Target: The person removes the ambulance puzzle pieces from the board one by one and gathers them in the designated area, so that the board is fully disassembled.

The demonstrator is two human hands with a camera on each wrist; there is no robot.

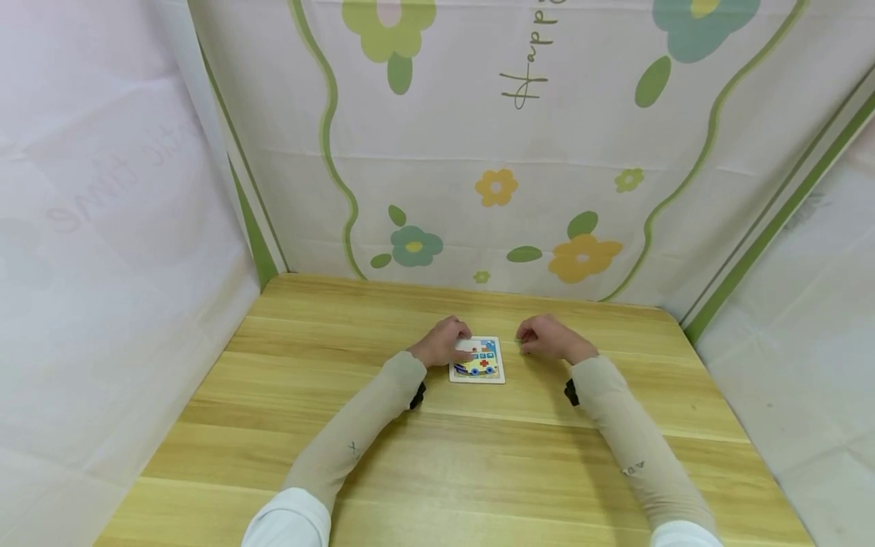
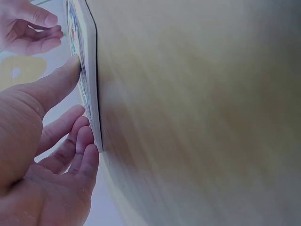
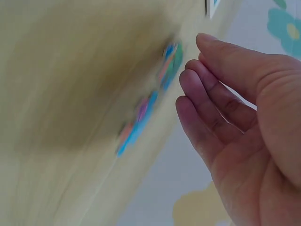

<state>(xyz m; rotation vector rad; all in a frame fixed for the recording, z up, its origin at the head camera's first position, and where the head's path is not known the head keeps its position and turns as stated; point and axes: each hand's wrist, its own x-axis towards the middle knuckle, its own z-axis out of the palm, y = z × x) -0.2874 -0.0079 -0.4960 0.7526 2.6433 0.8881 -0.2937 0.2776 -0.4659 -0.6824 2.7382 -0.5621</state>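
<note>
A flat, white-rimmed puzzle board (image 1: 484, 365) with a yellow vehicle bearing a red cross lies on the table. At its left side, my left hand (image 1: 440, 346) holds it, the thumb on the picture and the other fingers along the edge, as the left wrist view shows (image 2: 92, 70). To the right of the board, apart from it, my right hand (image 1: 552, 338) hovers with fingers loosely bent and nothing visible between them. Small coloured pieces (image 3: 136, 125) lie on the table near its fingertips in the right wrist view; the head view hides them behind that hand.
The wooden table (image 1: 437, 471) runs back to a white cloth wall (image 1: 437, 137) printed with flowers. More white cloth hangs at the left side (image 1: 102, 266) and the right side (image 1: 807, 342).
</note>
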